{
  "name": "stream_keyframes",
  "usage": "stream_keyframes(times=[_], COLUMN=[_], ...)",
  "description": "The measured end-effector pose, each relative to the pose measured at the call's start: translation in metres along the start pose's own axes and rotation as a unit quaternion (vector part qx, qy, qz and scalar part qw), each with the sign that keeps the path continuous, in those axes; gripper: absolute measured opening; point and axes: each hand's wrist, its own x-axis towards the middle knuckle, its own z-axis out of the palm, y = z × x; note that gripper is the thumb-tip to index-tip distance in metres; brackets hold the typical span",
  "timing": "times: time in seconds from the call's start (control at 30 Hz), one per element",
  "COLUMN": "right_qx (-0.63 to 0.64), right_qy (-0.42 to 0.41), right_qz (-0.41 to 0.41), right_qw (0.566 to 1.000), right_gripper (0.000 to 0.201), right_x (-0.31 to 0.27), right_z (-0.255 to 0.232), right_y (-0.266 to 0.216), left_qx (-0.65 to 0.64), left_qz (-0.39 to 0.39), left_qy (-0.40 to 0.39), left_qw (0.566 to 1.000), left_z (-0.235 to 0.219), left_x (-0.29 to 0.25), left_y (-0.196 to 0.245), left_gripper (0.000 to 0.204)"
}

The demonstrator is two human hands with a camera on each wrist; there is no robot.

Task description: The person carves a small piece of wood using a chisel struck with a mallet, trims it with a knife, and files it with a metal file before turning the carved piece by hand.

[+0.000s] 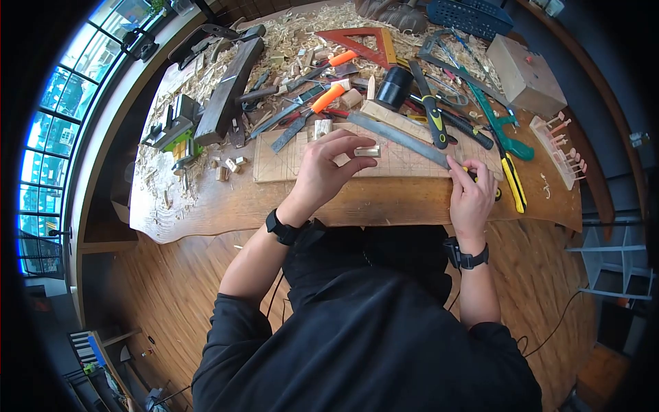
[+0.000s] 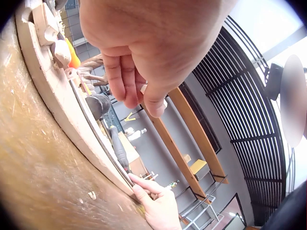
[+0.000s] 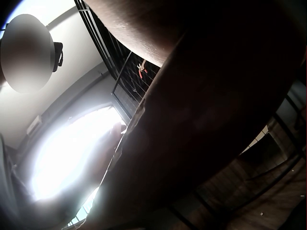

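Between the thumb and fingers of my left hand (image 1: 326, 168) is a small pale wood block (image 1: 368, 151), raised over the front of a flat wooden board (image 1: 274, 161). In the left wrist view most of that block is hidden behind the fingers. My right hand (image 1: 473, 192) grips the yellow-and-black handle of a long flat file (image 1: 405, 142) at the board's right end. The file's grey blade slants away to the left across the board, and its tip lies near a wood strip (image 1: 395, 120). The right wrist view is mostly dark and shows little of the work.
A yellow utility knife (image 1: 513, 184) and a green-handled saw (image 1: 511, 145) lie right of the board. Behind are orange-handled chisels (image 1: 328, 99), a black cylinder (image 1: 394, 88), a red square (image 1: 364, 47) and wood shavings (image 1: 295, 34). A small vise (image 1: 180, 130) stands at left.
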Motion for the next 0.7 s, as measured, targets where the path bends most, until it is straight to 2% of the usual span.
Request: stream_keyframes(times=[0.17, 0.23, 0.33, 0.37, 0.43, 0.57, 0.7], right_qx=[0.001, 0.003, 0.007, 0.010, 0.009, 0.022, 0.028], right_qy=[0.000, 0.000, -0.001, -0.004, -0.003, -0.002, 0.000], right_qz=[-0.001, 0.004, 0.009, 0.008, 0.011, 0.015, 0.012], right_qw=[1.000, 1.000, 1.000, 1.000, 1.000, 1.000, 1.000], right_gripper=[0.032, 0.033, 0.033, 0.034, 0.035, 0.035, 0.034], right_x=[0.001, 0.001, 0.001, 0.001, 0.001, 0.001, 0.000], right_z=[-0.001, -0.002, -0.002, -0.003, -0.003, -0.004, -0.004], right_y=[-0.001, -0.001, -0.001, -0.001, 0.000, 0.000, 0.001], left_qx=[-0.027, -0.085, -0.086, -0.087, -0.029, -0.010, 0.052], left_qz=[-0.034, -0.083, -0.080, -0.077, -0.010, 0.013, 0.031], left_qy=[-0.019, -0.052, -0.080, -0.085, -0.094, -0.100, -0.155], left_qw=[0.999, 0.992, 0.990, 0.990, 0.995, 0.995, 0.986], left_z=[0.004, 0.007, 0.016, 0.020, 0.028, 0.048, 0.058], left_x=[0.007, 0.017, 0.031, 0.036, 0.046, 0.062, 0.068], left_y=[0.003, 0.007, 0.008, 0.008, 0.008, 0.000, -0.007], left_gripper=[0.030, 0.030, 0.031, 0.031, 0.030, 0.030, 0.029])
